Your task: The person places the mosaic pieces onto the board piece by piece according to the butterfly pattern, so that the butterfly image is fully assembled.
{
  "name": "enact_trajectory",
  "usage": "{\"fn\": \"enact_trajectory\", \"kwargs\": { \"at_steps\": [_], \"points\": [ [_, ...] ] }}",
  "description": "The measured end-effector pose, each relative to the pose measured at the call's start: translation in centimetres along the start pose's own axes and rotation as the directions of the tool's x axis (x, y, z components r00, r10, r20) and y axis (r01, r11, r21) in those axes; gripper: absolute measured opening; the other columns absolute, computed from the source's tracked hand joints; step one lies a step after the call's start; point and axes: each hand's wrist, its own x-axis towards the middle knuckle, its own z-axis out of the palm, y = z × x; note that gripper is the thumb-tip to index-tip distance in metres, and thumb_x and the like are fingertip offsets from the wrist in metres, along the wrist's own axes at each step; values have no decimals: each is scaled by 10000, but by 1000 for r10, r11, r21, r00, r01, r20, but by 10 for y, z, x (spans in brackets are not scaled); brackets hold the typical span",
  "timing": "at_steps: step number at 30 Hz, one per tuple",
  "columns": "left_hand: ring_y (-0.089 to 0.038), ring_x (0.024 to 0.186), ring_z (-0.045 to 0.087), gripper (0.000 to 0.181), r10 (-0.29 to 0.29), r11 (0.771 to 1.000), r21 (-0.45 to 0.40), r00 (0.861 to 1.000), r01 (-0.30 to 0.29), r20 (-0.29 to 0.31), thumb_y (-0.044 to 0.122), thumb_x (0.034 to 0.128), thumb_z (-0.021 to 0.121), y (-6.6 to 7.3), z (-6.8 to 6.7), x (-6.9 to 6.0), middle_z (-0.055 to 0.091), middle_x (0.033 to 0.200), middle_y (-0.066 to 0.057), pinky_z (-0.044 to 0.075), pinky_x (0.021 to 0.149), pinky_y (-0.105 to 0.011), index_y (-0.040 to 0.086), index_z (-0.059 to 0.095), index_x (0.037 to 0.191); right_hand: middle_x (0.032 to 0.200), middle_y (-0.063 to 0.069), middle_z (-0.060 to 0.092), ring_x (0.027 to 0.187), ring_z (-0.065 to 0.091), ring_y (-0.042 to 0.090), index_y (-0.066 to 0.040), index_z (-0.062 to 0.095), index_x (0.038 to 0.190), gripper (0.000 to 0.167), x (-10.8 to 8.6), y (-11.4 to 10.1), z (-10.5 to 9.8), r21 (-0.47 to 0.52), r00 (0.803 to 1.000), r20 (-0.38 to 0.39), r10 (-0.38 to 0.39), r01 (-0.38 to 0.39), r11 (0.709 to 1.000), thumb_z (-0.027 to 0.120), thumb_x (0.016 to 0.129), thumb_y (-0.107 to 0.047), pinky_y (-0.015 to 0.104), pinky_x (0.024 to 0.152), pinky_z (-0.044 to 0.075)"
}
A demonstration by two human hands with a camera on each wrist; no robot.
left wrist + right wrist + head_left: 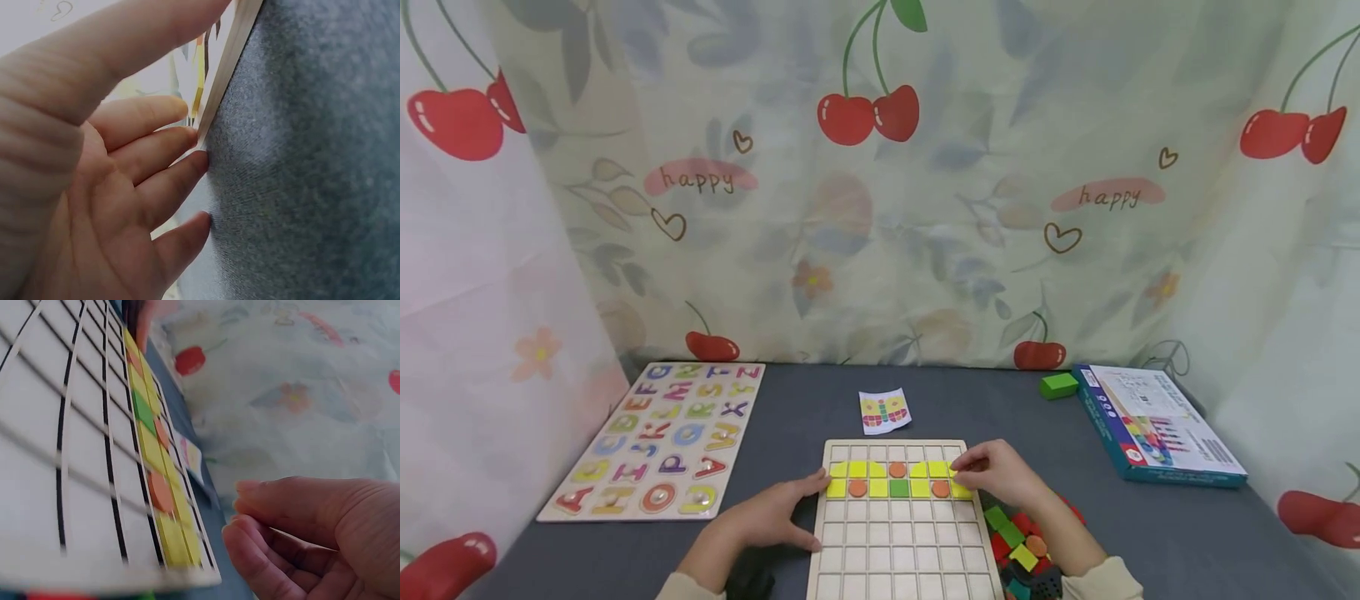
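Note:
A wooden grid board [902, 537] lies in front of me, with two filled rows near its far side. Those rows hold yellow tiles [878, 488], orange round tiles [857, 488] and one green square tile [898, 488]. My left hand [767, 517] rests at the board's left edge, its fingers fairly straight; in the left wrist view the fingertips touch the board's side [219, 94]. My right hand [1003, 475] is at the right end of the yellow rows. Its fingers [250, 550] are bent, tips close together, and no tile shows between them.
A small picture card [884, 412] lies beyond the board. Loose red, green, yellow and orange blocks [1022, 554] lie beside the board, partly behind my right forearm. An alphabet board [662, 442] is at left; a box [1157, 425] and green block [1058, 386] are at right.

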Motion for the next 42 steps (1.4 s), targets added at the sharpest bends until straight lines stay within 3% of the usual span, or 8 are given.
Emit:
{"fn": "enact_trajectory", "kwargs": {
  "at_steps": [7,14,20,26,35,42],
  "points": [
    [-385,1403,230,874,-42,999,-8,999,42,2,349,707,798,1,-1,-1,273,1529,-120,229,1091,-599,90,380,1429,908,79,685,747,608,185,54,676,1038,325,-36,27,-40,-17,997,7,76,-76,997,677,849,-210,302,676,547],
    [-454,1381,225,878,-81,997,14,997,81,-15,398,701,791,0,3,-2,291,1524,-108,208,1078,-632,129,385,1432,885,61,687,748,588,166,81,645,1070,372,-64,49,-59,-11,987,33,160,-159,987,685,840,-209,259,670,538],
    [-454,1376,238,881,-105,994,15,994,105,-22,412,693,792,-2,4,-3,304,1520,-101,214,1074,-634,151,390,1432,879,58,686,741,591,158,108,627,1064,386,-81,66,-66,19,984,53,173,-174,985,685,842,-203,246,667,543],
    [-477,1372,220,882,-80,997,15,997,81,-22,421,697,787,-3,4,-1,292,1525,-93,196,1075,-643,147,385,1433,863,30,674,706,573,130,101,633,1045,379,-95,78,-67,7,977,39,210,-211,977,699,828,-203,245,631,538],
    [-461,1381,216,881,-72,997,6,997,72,-18,419,696,786,-3,6,1,293,1525,-92,181,1081,-642,140,389,1431,822,13,642,659,524,100,71,655,985,363,-102,83,-65,-56,979,10,202,-201,978,742,784,-219,203,572,481],
    [-493,1365,220,881,-74,997,25,997,75,-30,425,695,785,-4,5,0,299,1522,-96,190,1074,-647,144,390,1431,806,16,611,653,503,78,60,665,986,381,-102,83,-67,-108,985,39,167,-162,981,734,793,-260,189,563,466]
  ]
}}
